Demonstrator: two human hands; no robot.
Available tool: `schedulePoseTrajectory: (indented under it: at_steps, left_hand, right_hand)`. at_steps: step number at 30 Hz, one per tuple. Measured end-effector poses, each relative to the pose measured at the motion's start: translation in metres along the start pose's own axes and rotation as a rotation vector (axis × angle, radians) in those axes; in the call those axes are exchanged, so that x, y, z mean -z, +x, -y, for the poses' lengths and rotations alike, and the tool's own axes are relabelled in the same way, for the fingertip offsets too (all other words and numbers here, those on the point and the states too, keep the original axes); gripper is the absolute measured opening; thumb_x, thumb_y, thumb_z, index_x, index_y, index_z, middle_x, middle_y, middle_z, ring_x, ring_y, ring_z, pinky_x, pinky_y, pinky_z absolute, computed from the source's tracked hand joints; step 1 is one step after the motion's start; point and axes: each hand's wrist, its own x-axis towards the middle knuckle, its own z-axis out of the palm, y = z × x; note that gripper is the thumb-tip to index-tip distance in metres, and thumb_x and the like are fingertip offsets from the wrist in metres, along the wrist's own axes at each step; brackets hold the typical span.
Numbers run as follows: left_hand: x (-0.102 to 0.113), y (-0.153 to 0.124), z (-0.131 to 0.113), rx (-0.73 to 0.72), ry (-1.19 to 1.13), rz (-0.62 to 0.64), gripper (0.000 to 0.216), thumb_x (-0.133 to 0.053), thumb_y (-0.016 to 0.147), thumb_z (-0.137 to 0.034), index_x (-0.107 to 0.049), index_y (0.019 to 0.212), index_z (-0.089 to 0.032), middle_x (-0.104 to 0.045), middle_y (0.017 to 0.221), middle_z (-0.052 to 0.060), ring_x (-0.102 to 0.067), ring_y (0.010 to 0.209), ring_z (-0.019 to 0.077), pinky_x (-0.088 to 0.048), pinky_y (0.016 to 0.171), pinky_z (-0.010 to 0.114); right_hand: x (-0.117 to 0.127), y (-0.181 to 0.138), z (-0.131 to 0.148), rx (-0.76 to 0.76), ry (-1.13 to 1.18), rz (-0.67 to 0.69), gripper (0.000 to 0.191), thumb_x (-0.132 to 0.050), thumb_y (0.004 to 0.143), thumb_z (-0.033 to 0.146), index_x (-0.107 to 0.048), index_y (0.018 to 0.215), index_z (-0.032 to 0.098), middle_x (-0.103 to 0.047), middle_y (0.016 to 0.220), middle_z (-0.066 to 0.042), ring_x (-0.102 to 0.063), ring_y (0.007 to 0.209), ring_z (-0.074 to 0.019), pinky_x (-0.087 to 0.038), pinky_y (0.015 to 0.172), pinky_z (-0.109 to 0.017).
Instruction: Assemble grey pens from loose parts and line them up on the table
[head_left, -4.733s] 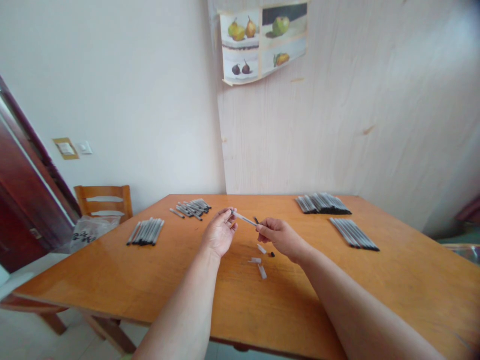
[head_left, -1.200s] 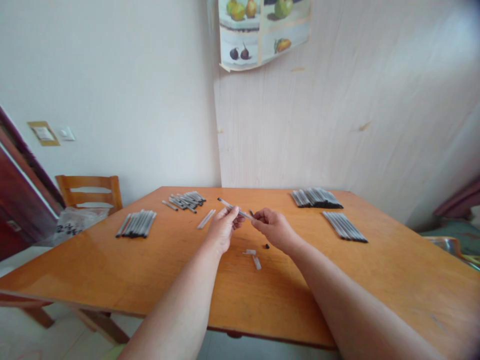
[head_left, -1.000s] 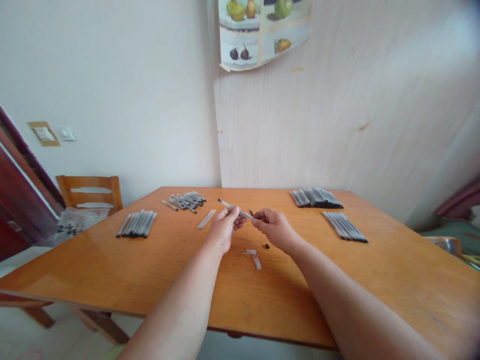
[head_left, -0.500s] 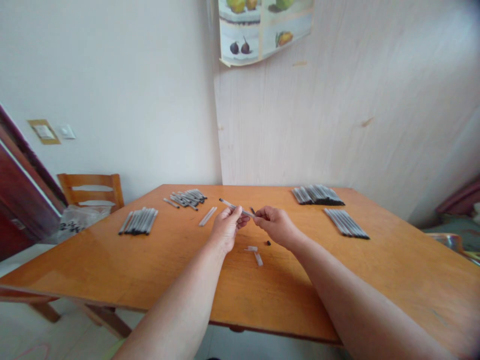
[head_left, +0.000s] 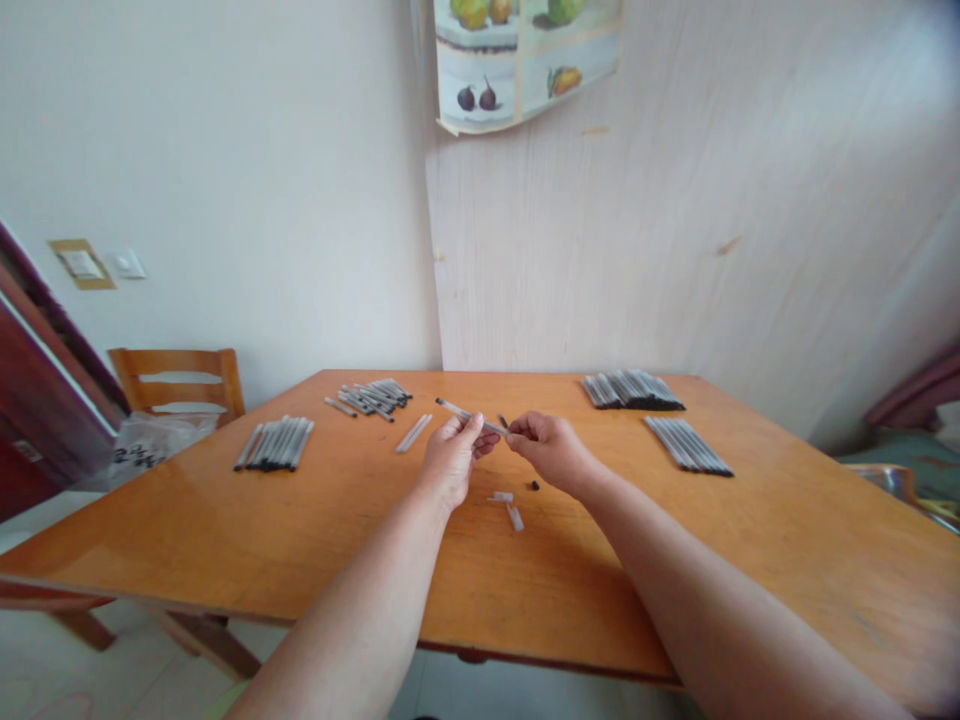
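Over the middle of the table, my left hand (head_left: pixel 456 455) is closed around a clear pen (head_left: pixel 454 409) with a dark end pointing up and to the left. The fingers of my right hand (head_left: pixel 546 441) pinch the pen's other end; whether they also hold a small part there is hidden. A dark piece (head_left: pixel 503 421) shows just behind the right fingertips. Below the hands lie a small black plug (head_left: pixel 535 486) and clear plastic caps (head_left: pixel 515 517). Two clear tubes (head_left: pixel 413 433) rest left of my left hand.
On the wooden table (head_left: pixel 360 540), a loose pile of pens (head_left: pixel 369 398) lies at back left and a row of pens (head_left: pixel 275 444) at left. A thick stack (head_left: pixel 632 390) and another row (head_left: pixel 688 446) lie at right. A chair (head_left: pixel 180 380) with a plastic bag (head_left: pixel 161 440) stands left.
The view has shifted very slightly. Both hands keep the same hold on the pen, and the things on the table lie as before.
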Motion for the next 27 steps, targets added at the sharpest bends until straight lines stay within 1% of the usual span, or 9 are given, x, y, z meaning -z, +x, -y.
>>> schedulePoseTrajectory:
  at_steps: [4, 11, 15, 19, 23, 27]
  left_hand:
    - [0.0008, 0.0000, -0.0001, -0.005, -0.007, 0.015, 0.030, -0.073, 0.070, -0.036, -0.055, 0.081, -0.015, -0.068, 0.073, 0.005, -0.063, 0.065, 0.0124, -0.047, 0.066, 0.025]
    - [0.0013, -0.0002, 0.0002, 0.007, -0.026, 0.052, 0.029, -0.072, 0.070, -0.037, -0.055, 0.080, -0.015, -0.067, 0.072, 0.004, -0.063, 0.066, 0.0124, -0.047, 0.067, 0.025]
    - [-0.0001, 0.0014, 0.0029, -0.013, -0.023, 0.036, 0.028, -0.071, 0.071, -0.037, -0.055, 0.081, -0.016, -0.067, 0.072, 0.004, -0.062, 0.066, 0.0123, -0.047, 0.068, 0.026]
    - [-0.0020, 0.0031, 0.0048, -0.048, 0.004, 0.021, 0.030, -0.071, 0.071, -0.039, -0.056, 0.082, -0.016, -0.067, 0.073, 0.003, -0.062, 0.068, 0.0124, -0.047, 0.069, 0.026]
    - [-0.0034, 0.0023, 0.0037, -0.088, 0.074, 0.026, 0.031, -0.069, 0.072, -0.042, -0.057, 0.085, -0.016, -0.068, 0.082, 0.005, -0.064, 0.074, 0.0141, -0.046, 0.070, 0.026]
    - [-0.0040, 0.0013, 0.0022, -0.129, 0.153, 0.038, 0.031, -0.066, 0.075, -0.042, -0.058, 0.092, -0.017, -0.069, 0.092, 0.007, -0.064, 0.084, 0.0161, -0.046, 0.072, 0.026]
  right_hand:
    - [0.0033, -0.0007, 0.0026, 0.019, -0.009, 0.004, 0.015, -0.055, 0.077, 0.028, -0.062, 0.079, 0.015, -0.053, 0.061, 0.002, -0.044, 0.055, -0.0090, -0.032, 0.051, -0.022]
    - [0.0042, -0.0005, 0.0026, 0.032, 0.050, 0.044, 0.015, -0.054, 0.078, 0.028, -0.061, 0.080, 0.015, -0.053, 0.063, 0.002, -0.043, 0.055, -0.0090, -0.033, 0.051, -0.022]
    - [0.0024, 0.0004, 0.0007, 0.024, 0.024, 0.025, 0.013, -0.054, 0.078, 0.028, -0.060, 0.080, 0.016, -0.053, 0.063, 0.002, -0.043, 0.056, -0.0092, -0.033, 0.052, -0.022]
    - [0.0004, 0.0019, -0.0027, 0.049, -0.044, -0.004, 0.011, -0.054, 0.078, 0.027, -0.059, 0.078, 0.017, -0.055, 0.064, 0.002, -0.045, 0.057, -0.0098, -0.032, 0.053, -0.022]
    - [-0.0006, 0.0019, -0.0043, 0.050, -0.094, -0.015, 0.013, -0.054, 0.079, 0.028, -0.060, 0.079, 0.017, -0.055, 0.062, 0.002, -0.046, 0.057, -0.0100, -0.030, 0.052, -0.022]
    - [-0.0007, 0.0009, -0.0042, 0.030, -0.104, 0.004, 0.013, -0.054, 0.080, 0.027, -0.061, 0.082, 0.017, -0.058, 0.064, 0.001, -0.048, 0.058, -0.0103, -0.031, 0.053, -0.021]
